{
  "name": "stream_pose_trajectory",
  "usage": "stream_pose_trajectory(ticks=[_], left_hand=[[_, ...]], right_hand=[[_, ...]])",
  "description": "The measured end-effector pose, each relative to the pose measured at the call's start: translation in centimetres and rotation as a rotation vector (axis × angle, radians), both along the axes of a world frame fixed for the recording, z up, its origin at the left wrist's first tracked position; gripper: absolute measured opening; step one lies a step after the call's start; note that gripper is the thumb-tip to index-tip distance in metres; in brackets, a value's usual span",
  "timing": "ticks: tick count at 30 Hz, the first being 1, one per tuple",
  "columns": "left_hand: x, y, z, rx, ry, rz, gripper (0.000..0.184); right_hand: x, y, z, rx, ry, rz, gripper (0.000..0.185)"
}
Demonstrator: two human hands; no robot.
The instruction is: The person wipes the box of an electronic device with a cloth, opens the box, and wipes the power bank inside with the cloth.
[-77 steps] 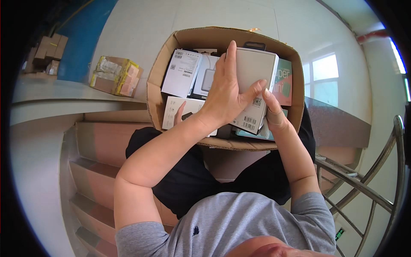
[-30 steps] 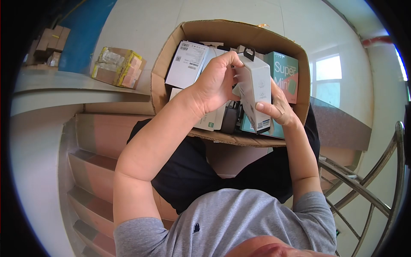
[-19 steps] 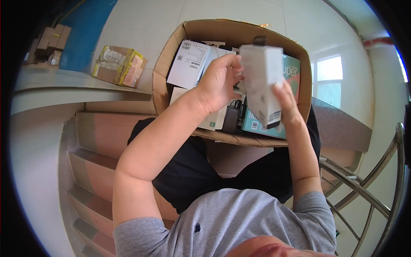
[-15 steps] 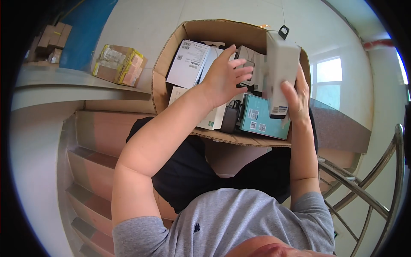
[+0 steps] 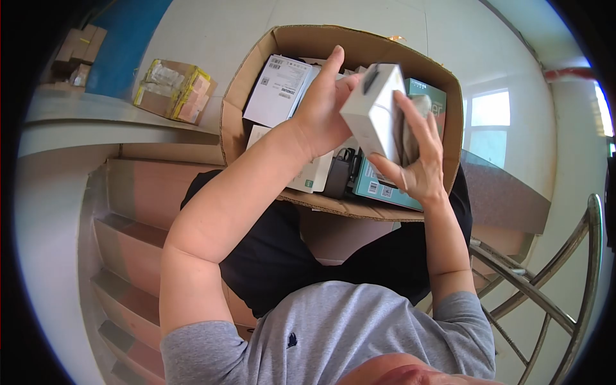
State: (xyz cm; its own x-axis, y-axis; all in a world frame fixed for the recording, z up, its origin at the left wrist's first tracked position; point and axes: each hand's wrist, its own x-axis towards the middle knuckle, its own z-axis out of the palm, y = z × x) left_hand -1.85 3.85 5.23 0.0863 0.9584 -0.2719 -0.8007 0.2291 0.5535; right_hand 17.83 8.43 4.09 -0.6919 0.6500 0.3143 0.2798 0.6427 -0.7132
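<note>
My right hand (image 5: 420, 163) grips a small white box (image 5: 372, 109) above the large carton, its thumb at the lower edge and fingers along the right side. A greyish cloth-like item (image 5: 418, 108) is bunched between that hand and the box. At the box's left side is my left hand (image 5: 326, 106), one digit stretched upward and the others partly hidden by the box. Below, the open cardboard carton (image 5: 256, 61) holds a white labelled box (image 5: 276, 90), a dark case (image 5: 339, 173), a teal box (image 5: 385, 186) and a teal and pink box (image 5: 436, 96).
The carton stands in front of my dark-trousered legs (image 5: 269, 256). A yellow-taped carton (image 5: 173, 90) sits on the ledge at the left, with more cartons (image 5: 80, 51) farther back. Steps (image 5: 131, 269) descend at the lower left. A metal railing (image 5: 539, 282) rises at the right.
The white box was turned in both hands, swung right in my right hand away from my spread left hand, and has now come back left, tilted, beside my left hand. The greyish item shows more.
</note>
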Motion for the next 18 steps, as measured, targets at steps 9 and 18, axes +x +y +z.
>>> stream_pose_trajectory(ticks=[9,18], left_hand=[[1.4,-2.3,-0.2,0.139,0.718,-0.028,0.088],[1.3,-3.1,-1.1,0.216,1.24,-0.02,0.101]], right_hand=[[-1.3,1.1,-2.2,-0.938,0.31,-0.056,0.089],[-3.2,0.6,-0.7,-1.36,0.468,-0.149,0.095]])
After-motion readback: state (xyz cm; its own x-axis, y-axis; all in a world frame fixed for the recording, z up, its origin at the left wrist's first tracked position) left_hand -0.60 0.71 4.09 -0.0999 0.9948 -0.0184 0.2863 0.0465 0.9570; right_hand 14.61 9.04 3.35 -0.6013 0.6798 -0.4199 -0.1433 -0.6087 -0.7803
